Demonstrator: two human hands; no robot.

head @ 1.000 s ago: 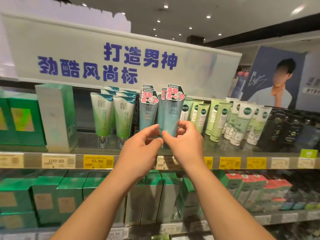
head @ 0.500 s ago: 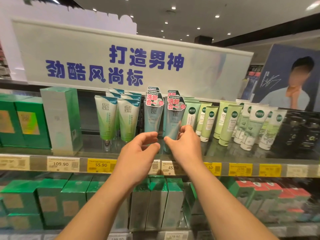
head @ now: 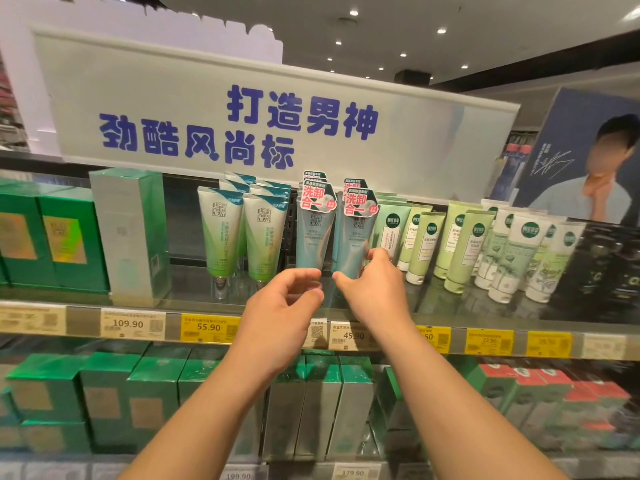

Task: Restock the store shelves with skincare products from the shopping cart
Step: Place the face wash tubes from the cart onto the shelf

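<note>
The shelf (head: 194, 301) bears green boxes (head: 48, 237) and upright tubes (head: 221, 237) (caps down).

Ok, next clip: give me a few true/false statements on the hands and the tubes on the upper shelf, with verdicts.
1. The right hand has fingers on the right blue tube. True.
2. The left hand holds a green box. False: it holds nothing, thumb and fingers curved near the left blue tube.
3. Both blue tubes carry pink tags. True.
4. The blue tubes lie flat on the shelf. False: they stand upright.
</note>
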